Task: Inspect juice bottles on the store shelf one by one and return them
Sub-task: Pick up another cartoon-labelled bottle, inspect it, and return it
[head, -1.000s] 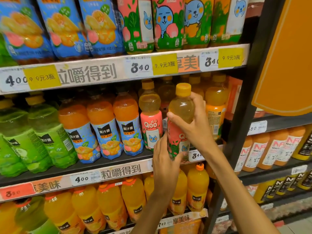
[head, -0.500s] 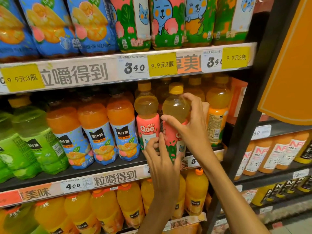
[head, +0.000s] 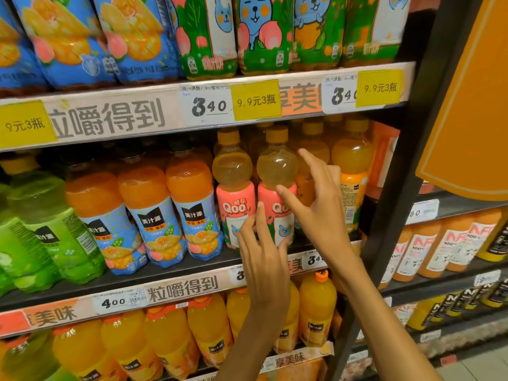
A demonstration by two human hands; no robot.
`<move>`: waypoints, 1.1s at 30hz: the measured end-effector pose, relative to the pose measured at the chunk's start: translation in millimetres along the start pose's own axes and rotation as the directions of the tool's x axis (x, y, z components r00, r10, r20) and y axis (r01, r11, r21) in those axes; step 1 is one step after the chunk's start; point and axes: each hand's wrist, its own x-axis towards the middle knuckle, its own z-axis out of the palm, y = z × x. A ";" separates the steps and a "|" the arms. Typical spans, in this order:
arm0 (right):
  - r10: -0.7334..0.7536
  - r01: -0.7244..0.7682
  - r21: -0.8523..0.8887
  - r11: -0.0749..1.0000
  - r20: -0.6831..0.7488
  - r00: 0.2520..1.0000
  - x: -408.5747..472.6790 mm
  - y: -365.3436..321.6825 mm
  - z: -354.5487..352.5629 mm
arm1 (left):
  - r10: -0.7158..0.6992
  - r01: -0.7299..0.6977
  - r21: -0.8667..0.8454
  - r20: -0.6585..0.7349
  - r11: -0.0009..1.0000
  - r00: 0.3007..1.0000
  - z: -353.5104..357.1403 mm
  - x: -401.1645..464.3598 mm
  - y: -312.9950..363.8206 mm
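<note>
Qoo bottle (head: 276, 193) stands on the middle shelf (head: 176, 270), beside its twin (head: 233, 193); right hand (head: 321, 213) fingers spread, thumb touching its shoulder, left hand (head: 264, 259) fingertips loose on the label. Neither grips. Best to ease both off straight back, avoiding a tip.

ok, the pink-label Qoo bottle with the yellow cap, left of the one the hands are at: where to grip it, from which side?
Grip the pink-label Qoo bottle at the narrow waist where the clear rounded shoulder meets the label, coming straight in from the front. It stands upright with the blue-label orange juice bottle tight on one side and the second pink-label bottle on the other, so only its front face is free.
</note>
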 end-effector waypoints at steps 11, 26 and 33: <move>-0.038 0.017 -0.205 0.979 -0.098 0.994 0.9 -0.7 17.4 | 0.062 -0.058 0.341 -0.001 0.938 0.998 11.3 6.1 -3.8; 0.026 -0.095 -0.366 0.926 -0.189 0.982 17.2 7.3 -6.7 | 0.153 -0.152 0.078 -0.006 0.985 0.988 8.6 -6.1 1.2; 0.062 -0.076 -0.057 0.995 -0.219 0.974 2.1 3.4 -16.1 | 0.082 -0.077 -0.052 0.099 0.996 0.992 0.0 -2.4 -2.6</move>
